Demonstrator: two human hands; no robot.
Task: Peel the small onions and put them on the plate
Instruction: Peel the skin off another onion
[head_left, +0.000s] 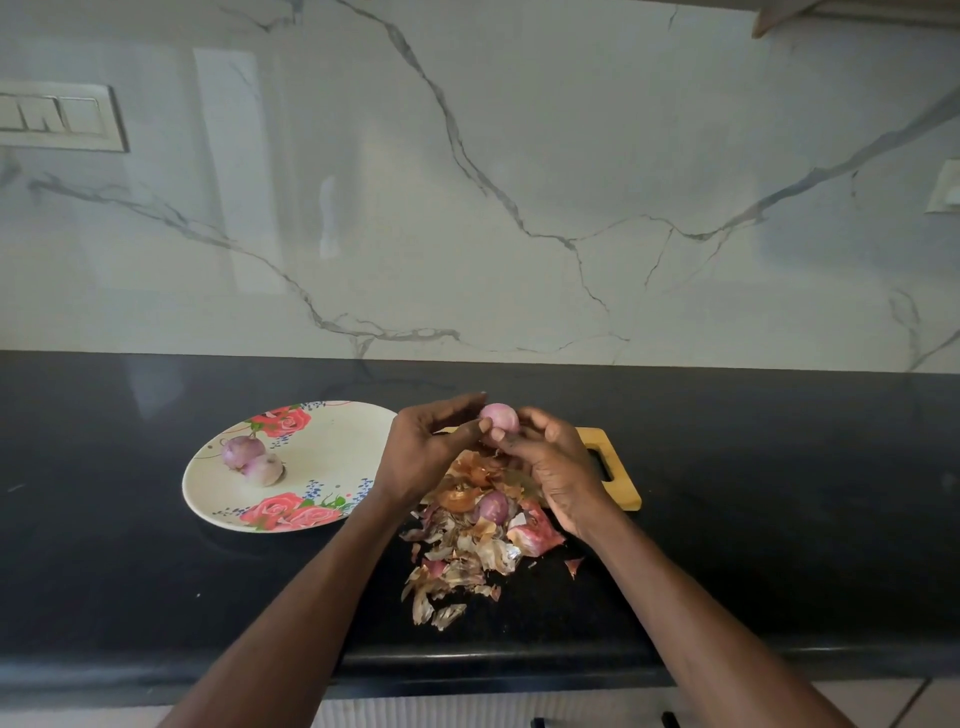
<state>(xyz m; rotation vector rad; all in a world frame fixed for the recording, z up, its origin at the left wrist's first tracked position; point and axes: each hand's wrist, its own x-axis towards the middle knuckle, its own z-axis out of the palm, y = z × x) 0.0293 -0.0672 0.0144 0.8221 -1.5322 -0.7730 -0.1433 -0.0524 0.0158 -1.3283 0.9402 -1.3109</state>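
Forearms enter from the bottom edge and meet over the work. Left hand: fingers curled, thumb and fingertips pinching at the side of the held onion, seemingly at a last scrap of skin, though that detail is too small to confirm. Right hand: fingers curled round the same onion from the right, holding it raised above the peel pile. Held onion: pale pink, mostly bare. Plate: floral, left of the hands, on the counter; two peeled onions lie touching each other in its left half. Peel pile: dry brown and pink skins spread from the cutting board toward the near counter edge; one dark purple onion sits in it, apparently unpeeled. Progress, as judged: two onions done, a third nearly finished, at least one left; more may be hidden under the skins. Room: most of the plate is free, and its near right rim lies just beside the left wrist, so the carry across is short and unobstructed. Board is largely hidden by hands and skins, with only its handled right end showing. Counter is open to left and right; some loose skins lie toward the front edge.
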